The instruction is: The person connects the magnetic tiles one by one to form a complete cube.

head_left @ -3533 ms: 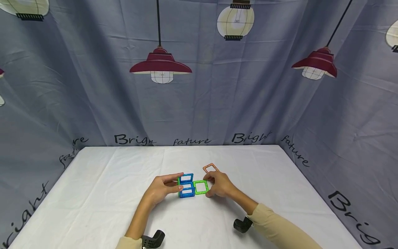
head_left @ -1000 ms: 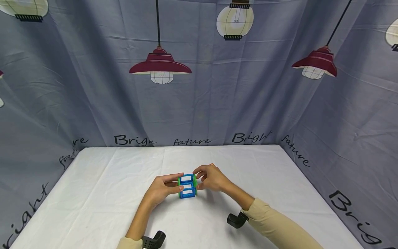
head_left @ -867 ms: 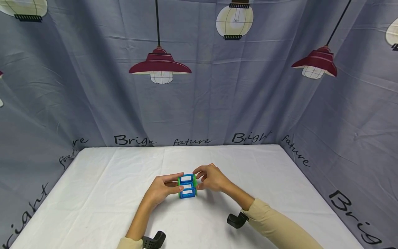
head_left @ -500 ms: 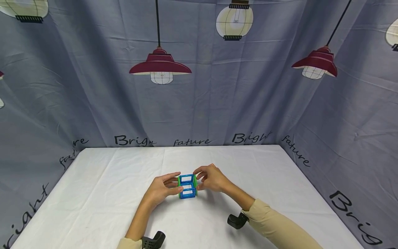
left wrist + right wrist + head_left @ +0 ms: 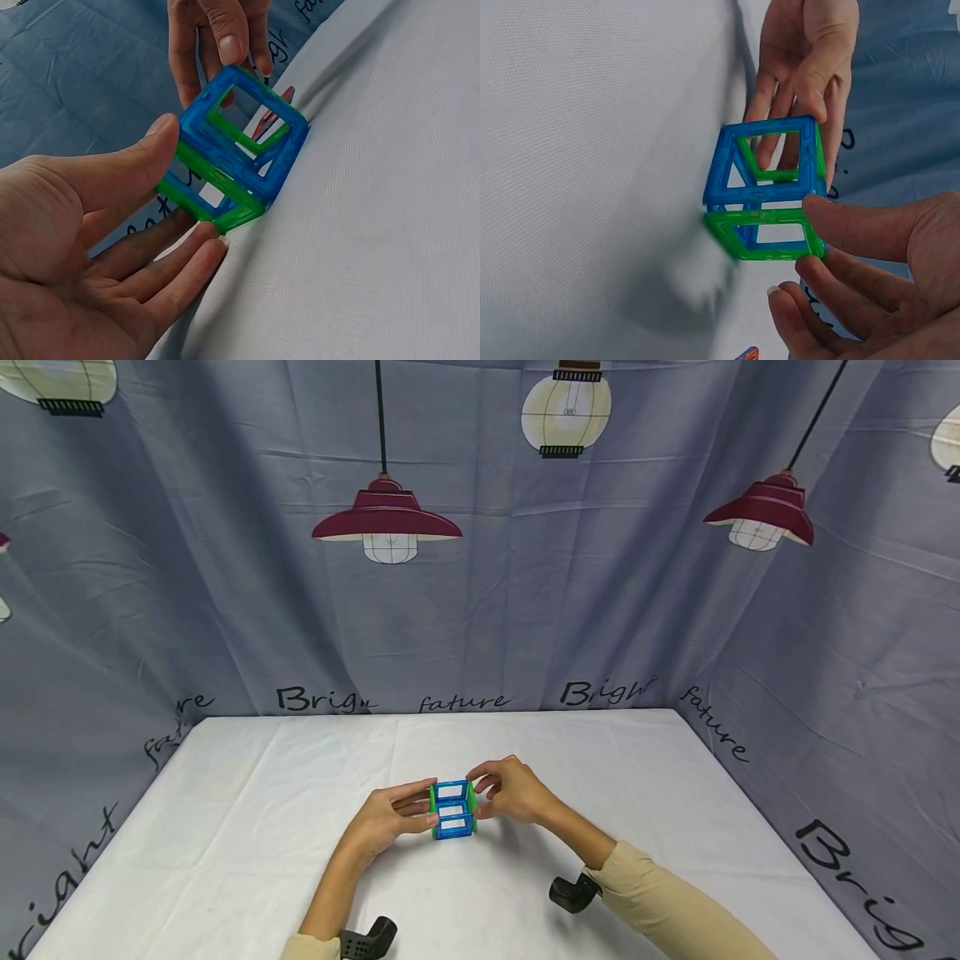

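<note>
From the head view, the cube [image 5: 452,809] sits on the table [image 5: 225,827] between my left hand [image 5: 390,820] and right hand [image 5: 512,791], both touching its sides; the curtain behind reads "Bright" and "fature". At my left wrist, thumb [image 5: 131,169] and nearly straight fingers [image 5: 176,262] hold the green face [image 5: 214,196]. At my right wrist, my thumb [image 5: 870,225] presses the green face's edge, fingers loosely bent just beside it; an orange piece [image 5: 748,353] is cut off below.
</note>
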`<state>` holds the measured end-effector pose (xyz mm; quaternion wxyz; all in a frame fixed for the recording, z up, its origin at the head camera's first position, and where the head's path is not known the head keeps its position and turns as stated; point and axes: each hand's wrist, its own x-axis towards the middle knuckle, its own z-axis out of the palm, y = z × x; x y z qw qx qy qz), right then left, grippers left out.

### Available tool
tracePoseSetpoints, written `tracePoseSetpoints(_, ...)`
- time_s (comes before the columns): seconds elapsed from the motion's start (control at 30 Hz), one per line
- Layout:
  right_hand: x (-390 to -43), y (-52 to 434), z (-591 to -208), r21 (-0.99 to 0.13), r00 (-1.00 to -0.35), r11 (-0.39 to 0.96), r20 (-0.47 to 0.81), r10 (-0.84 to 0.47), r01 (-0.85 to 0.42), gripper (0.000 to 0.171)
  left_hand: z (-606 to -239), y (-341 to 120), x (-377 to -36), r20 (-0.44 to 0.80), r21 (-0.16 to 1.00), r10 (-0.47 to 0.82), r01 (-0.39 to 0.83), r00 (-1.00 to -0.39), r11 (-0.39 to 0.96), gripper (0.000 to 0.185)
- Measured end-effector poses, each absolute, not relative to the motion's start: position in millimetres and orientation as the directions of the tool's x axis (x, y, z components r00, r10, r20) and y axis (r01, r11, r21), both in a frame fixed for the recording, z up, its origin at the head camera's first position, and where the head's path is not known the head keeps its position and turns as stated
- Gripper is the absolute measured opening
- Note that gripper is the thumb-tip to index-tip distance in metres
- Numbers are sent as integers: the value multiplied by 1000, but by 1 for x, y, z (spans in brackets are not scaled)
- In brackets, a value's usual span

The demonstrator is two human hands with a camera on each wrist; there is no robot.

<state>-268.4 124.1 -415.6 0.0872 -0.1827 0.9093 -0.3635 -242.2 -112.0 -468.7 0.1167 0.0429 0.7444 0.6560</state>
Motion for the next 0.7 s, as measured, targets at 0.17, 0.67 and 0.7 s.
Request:
tracePoseSetpoints(0.17,-271,126,-416,-695,-917,670,-38,-397,-261,52,-469,-113,-242,-118,986,223,-88,-968,139,61)
tracePoseSetpoints(0.67,-295,152,-418,-751,-981,645,20,-193,-142,48,-470,-113,-242,-123,984,217,-91,-969,151,61)
tracePoseSetpoints(0.7,-297,155,-420,-756,-985,642,22,-174,-130,49,-470,-113,-243,-122,984,217,-90,-968,153,61)
